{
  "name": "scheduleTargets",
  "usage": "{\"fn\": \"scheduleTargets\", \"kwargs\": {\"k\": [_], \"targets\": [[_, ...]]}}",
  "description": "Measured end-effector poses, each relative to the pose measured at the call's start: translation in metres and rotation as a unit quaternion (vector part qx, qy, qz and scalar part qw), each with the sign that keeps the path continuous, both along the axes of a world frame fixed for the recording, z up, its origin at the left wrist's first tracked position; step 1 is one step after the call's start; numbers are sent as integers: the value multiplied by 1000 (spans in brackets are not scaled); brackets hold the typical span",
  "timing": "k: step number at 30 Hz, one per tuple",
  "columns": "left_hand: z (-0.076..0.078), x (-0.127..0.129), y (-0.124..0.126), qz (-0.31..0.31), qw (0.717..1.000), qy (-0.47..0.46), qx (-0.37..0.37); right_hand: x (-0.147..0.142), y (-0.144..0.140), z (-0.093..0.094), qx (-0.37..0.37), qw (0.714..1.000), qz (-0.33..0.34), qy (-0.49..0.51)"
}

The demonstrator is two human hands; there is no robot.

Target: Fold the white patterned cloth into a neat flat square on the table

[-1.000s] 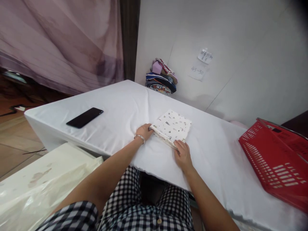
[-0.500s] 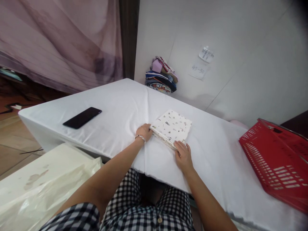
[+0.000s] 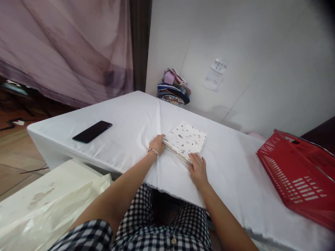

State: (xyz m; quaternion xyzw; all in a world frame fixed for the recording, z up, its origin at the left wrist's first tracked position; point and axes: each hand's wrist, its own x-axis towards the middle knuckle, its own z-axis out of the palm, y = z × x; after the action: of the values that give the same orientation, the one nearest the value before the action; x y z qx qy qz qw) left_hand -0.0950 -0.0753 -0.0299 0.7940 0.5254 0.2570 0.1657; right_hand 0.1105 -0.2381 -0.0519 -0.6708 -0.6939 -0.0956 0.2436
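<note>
A white cloth (image 3: 185, 139) with a small scattered print lies folded into a flat, layered square on the table. My left hand (image 3: 157, 143), with a bracelet at the wrist, is closed at its left corner. My right hand (image 3: 198, 168) holds the near right corner, fingers over the top edge. Both thumbs are mostly hidden. The layered fold edge shows between the two hands.
The table (image 3: 125, 115) has a white cover. A black phone (image 3: 92, 131) lies on its left, a red basket (image 3: 295, 170) stands at the right. Folded clothes (image 3: 173, 89) are piled by the wall. A plastic-covered pale surface (image 3: 65, 195) sits at lower left.
The view has tilted and shifted slightly, so the scene sits a little lower. Both hands stay at the same corners of the folded cloth.
</note>
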Motion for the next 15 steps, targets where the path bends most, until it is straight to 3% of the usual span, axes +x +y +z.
{"fn": "scheduleTargets", "kwargs": {"k": [7,15], "targets": [[2,-1,-8,-17,1000,19,16,4,0,5,5,1000,9,-28],[-4,-6,-59,-99,994,36,18,35,-26,8,20,999,22,-44]]}}
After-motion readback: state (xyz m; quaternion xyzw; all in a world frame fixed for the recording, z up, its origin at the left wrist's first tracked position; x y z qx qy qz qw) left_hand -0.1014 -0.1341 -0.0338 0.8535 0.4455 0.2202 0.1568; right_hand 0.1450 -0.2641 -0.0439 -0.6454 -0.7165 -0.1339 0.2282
